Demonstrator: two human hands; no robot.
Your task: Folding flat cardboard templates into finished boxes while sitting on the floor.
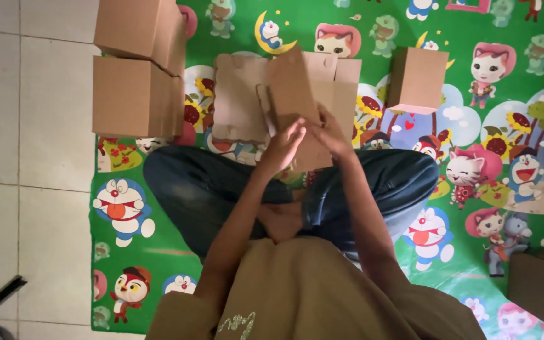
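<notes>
Head view: person sits cross-legged on a green cartoon-print mat (pixel 158 252), both hands raised over the lap on a flat cardboard box blank (pixel 297 88). Left hand (pixel 283 148) has fingers curled onto the blank's lower edge; right hand (pixel 332 133) pinches the same panel from the other side, probably so that a flap can be bent against a steady grip. The blank tilts up and leans away, over the knees, near the mat's middle. Two folded boxes stacked (pixel 136 69) at the mat's far left edge, one more box (pixel 417 79) toward the far right: seemingly kept clear of the lap. Tiled floor (pixel 26 157) left of the mat.
</notes>
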